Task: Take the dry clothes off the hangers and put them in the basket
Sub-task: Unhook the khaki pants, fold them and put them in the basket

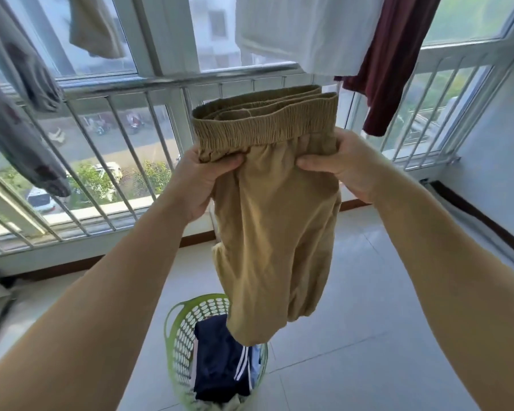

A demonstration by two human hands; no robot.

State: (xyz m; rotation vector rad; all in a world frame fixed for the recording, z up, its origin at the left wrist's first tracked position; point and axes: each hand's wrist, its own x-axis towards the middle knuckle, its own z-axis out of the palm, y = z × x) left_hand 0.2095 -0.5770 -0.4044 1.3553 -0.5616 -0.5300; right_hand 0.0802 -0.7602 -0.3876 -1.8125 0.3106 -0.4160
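Hanging garments [309,31] beyond held trousers [275,209]

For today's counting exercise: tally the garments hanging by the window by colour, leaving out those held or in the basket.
Grey cloth garment: 1
Beige cloth garment: 1
White cloth garment: 1
Maroon cloth garment: 1
Total: 4
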